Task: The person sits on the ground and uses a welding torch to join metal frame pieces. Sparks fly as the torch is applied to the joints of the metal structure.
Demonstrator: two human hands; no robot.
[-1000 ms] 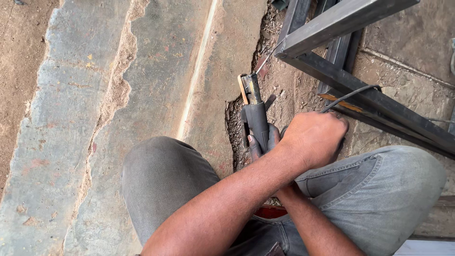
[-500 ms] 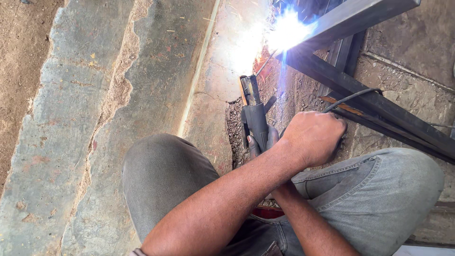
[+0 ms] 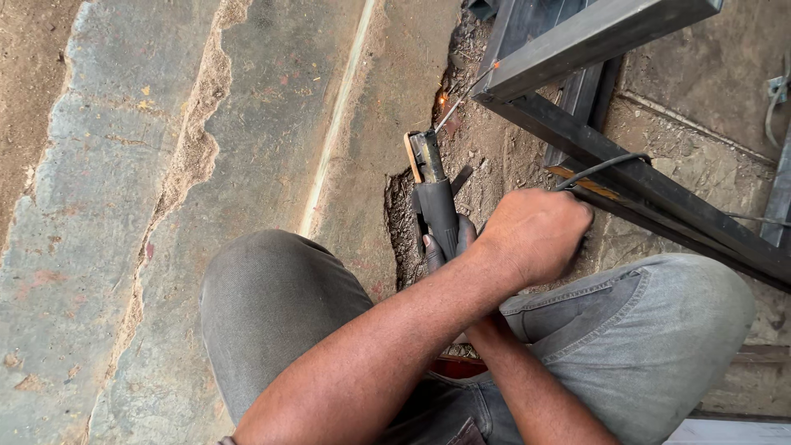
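Right hand (image 3: 445, 247) grips black electrode holder (image 3: 432, 194)

Worn stone slabs (image 3: 124, 206), dirt-filled crack, concrete ground, daylight

Forearms crossed; left hand (image 3: 535, 233) fisted above; right hand (image 3: 445, 247) mostly hidden beneath, fingers curled.

A grey concrete floor (image 3: 107, 206) is seen across the left half, stained and streaked with lines of sandy dust. A pale straight seam (image 3: 334, 132) is run diagonally through it. Loose dirt and rubble (image 3: 486, 165) are gathered in a broken patch near the middle. At the far right edge, a small metal clip (image 3: 776, 86) is seen on a rougher slab (image 3: 709, 74).
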